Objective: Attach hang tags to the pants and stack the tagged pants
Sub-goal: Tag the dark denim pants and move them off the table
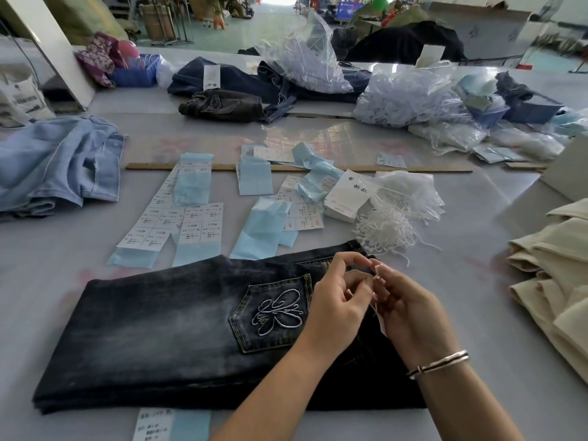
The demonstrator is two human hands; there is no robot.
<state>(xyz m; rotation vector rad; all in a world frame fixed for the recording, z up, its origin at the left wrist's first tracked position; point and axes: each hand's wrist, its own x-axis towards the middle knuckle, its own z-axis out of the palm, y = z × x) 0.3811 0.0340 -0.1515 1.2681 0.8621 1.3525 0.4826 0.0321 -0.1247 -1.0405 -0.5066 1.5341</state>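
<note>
Dark washed jeans (165,326) lie folded on the table in front of me, back pocket with white embroidery facing up. Both hands work over the waistband at the right end. My left hand (337,300) has its fingers curled and pinches a thin white string near the belt loop. My right hand (410,310), with a silver bangle on the wrist, pinches the same string together with a white hang tag (381,324) that pokes out below its fingers. A loose pile of white tag strings (386,230) and a stack of white hang tags (345,198) lie just beyond the jeans.
Size sticker sheets and blue backing papers (197,218) are spread mid-table before a wooden ruler (413,169). Light blue jeans (60,163) lie at the left, cream pants (553,281) at the right, dark jeans (222,87) and plastic bags of fasteners (410,97) at the back.
</note>
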